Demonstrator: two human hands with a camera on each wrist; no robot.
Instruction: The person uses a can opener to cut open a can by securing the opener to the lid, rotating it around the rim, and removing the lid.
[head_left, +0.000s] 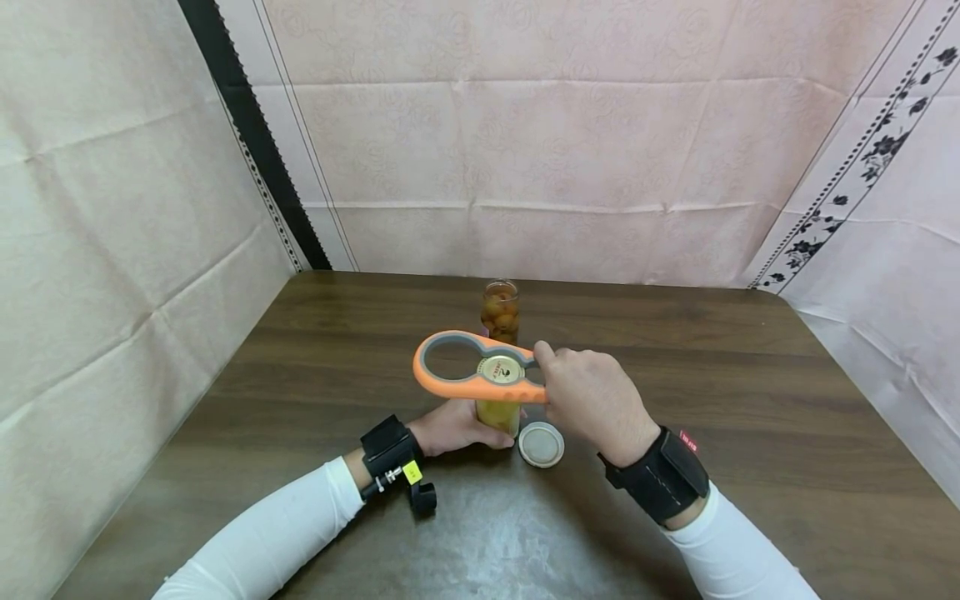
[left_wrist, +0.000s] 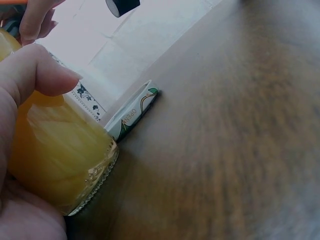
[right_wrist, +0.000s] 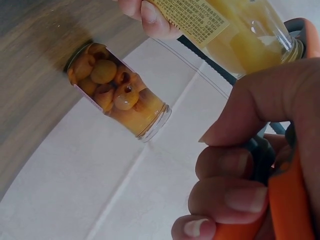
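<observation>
A glass jar of yellow fruit (head_left: 498, 413) stands near the table's middle, and my left hand (head_left: 450, 427) grips its body from the left. An orange and grey jar opener (head_left: 468, 375) sits over the jar's gold lid (head_left: 502, 369). My right hand (head_left: 588, 400) grips the opener's right end. In the left wrist view my thumb (left_wrist: 35, 70) wraps the yellow jar (left_wrist: 60, 160). In the right wrist view my fingers (right_wrist: 235, 197) curl round the orange opener (right_wrist: 287, 205) below the labelled jar (right_wrist: 240, 30).
A second, open jar of round brown fruit (head_left: 501, 310) stands just behind. A loose white lid (head_left: 541, 444) lies flat on the dark wooden table (head_left: 750, 400) right of the held jar. Pale cloth walls (head_left: 112, 250) enclose the table on three sides.
</observation>
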